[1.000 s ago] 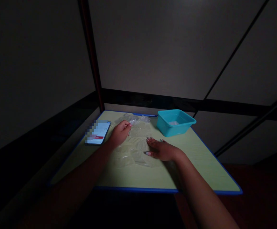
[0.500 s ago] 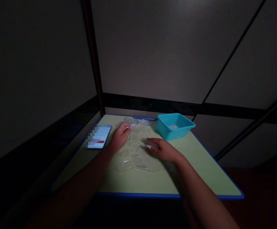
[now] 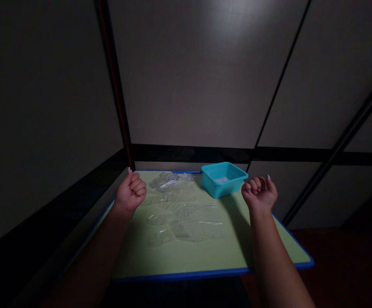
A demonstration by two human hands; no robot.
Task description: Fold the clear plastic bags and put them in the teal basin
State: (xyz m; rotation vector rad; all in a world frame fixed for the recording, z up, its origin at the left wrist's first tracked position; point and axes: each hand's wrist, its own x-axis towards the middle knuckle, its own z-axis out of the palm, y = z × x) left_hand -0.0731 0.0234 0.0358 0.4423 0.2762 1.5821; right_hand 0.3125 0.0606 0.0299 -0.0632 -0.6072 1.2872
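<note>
My left hand (image 3: 131, 191) is raised over the left side of the table, palm side toward me, its fingers curled into a fist and the thumb pointing up. On the right, my right hand (image 3: 259, 192) makes a similar fist, thumb up, in front of the turquoise basin's right end. Neither fist shows anything inside it. Between them, several thin, clear plastic pieces (image 3: 186, 209) lie spread on the table; whether they are gloves or bags I cannot tell. A more crumpled clear plastic heap (image 3: 166, 182) sits at the back.
The turquoise basin (image 3: 216, 188) stands at the back right with something whitish inside. The pale green table (image 3: 160, 261) has a blue edge. Dark panelled walls (image 3: 189, 85) rise behind and at the left. My left hand and forearm hide most of the phone's place.
Both hands have lifted away from the plastic and moved apart, closing into fists with thumbs up. The view has tilted, and the phone is now mostly hidden behind my left arm.
</note>
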